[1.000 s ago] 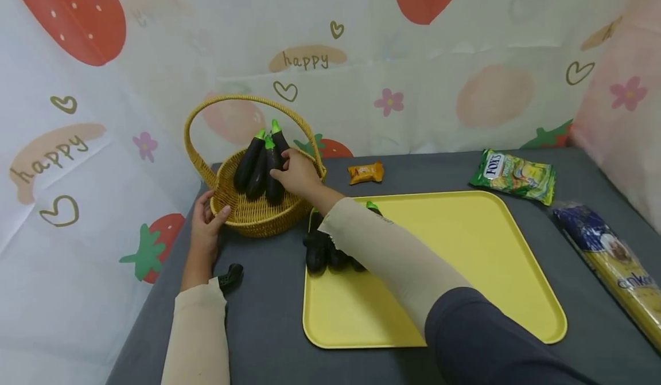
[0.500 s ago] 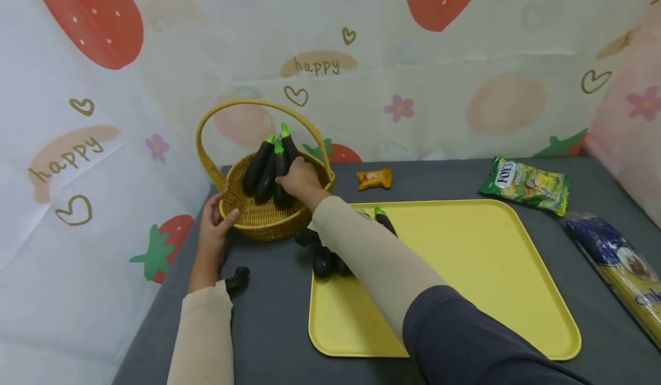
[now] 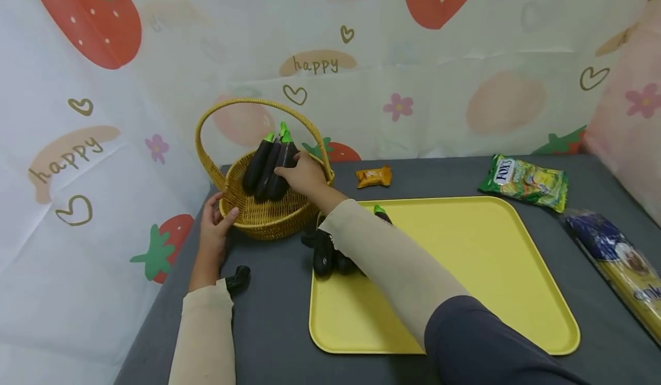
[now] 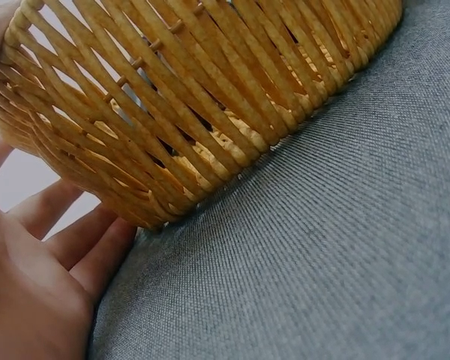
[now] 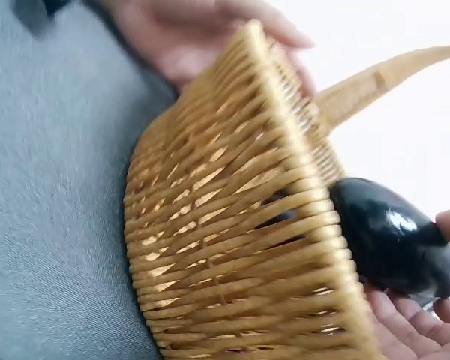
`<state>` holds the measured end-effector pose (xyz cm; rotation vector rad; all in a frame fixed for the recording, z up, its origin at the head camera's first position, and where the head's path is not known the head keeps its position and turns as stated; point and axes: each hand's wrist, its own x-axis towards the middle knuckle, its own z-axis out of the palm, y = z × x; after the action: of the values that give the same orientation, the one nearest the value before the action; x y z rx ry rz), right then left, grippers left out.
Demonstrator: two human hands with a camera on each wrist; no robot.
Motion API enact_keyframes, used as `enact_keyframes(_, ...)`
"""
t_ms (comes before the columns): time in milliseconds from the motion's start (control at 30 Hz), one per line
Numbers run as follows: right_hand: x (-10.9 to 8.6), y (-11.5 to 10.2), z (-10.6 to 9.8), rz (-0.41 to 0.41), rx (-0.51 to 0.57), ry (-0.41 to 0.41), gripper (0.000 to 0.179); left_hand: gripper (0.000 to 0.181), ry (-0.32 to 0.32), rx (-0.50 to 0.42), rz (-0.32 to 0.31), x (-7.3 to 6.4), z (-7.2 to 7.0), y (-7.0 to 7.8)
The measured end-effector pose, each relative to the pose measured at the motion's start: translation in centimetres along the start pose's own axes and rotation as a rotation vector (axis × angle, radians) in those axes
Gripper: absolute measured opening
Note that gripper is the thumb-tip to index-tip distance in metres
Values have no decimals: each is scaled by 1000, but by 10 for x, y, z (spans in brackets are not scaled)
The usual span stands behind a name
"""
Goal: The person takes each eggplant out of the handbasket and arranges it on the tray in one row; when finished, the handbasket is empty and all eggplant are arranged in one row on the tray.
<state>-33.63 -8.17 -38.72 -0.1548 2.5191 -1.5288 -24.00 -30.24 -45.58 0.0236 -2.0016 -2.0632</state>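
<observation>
A yellow wicker basket (image 3: 273, 227) with a tall arched handle stands at the back left of the table. My left hand (image 3: 213, 233) holds its left side, thumb on the rim; in the left wrist view the fingers (image 4: 97, 240) lie against the outside weave. Dark eggplants (image 3: 257, 167) with green stems lean together inside. My right hand (image 3: 306, 177) reaches over the right rim and pinches one eggplant (image 3: 281, 172). That eggplant's glossy body (image 5: 382, 232) shows between thumb and fingers in the right wrist view.
A yellow tray (image 3: 454, 270) lies right of the basket; more eggplants (image 3: 323, 256) rest at its left, partly under my right sleeve. Behind it is an orange-wrapped snack (image 3: 374, 177). A green Fox's candy bag (image 3: 524, 181) and a long yellow-blue packet (image 3: 617, 270) lie right.
The eggplant in my right hand has shifted left against the others in the basket. My left hand keeps its hold on the basket. The head view has swung slightly.
</observation>
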Motion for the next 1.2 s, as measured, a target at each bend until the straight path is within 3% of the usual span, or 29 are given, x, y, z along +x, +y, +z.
enact_keyframes(167, -23, 3, -21, -64, 128, -54, 68, 59, 2, 7, -3, 1, 0, 2)
enact_keyframes(300, -46, 15, -38, -109, 170, -114, 62, 58, 7, 19, -6, -1, 1, 0)
enact_keyframes(500, -76, 34, -63, -104, 265, -177, 54, 57, 3, 0, 13, 2, 0, -1)
enact_keyframes(867, -122, 82, -123, -37, 290, -95, 54, 57, 16, -5, 2, 2, 3, -3)
enact_keyframes(1200, -151, 131, -170, 73, 199, -24, 57, 58, 13, 6, 9, 2, 3, -1)
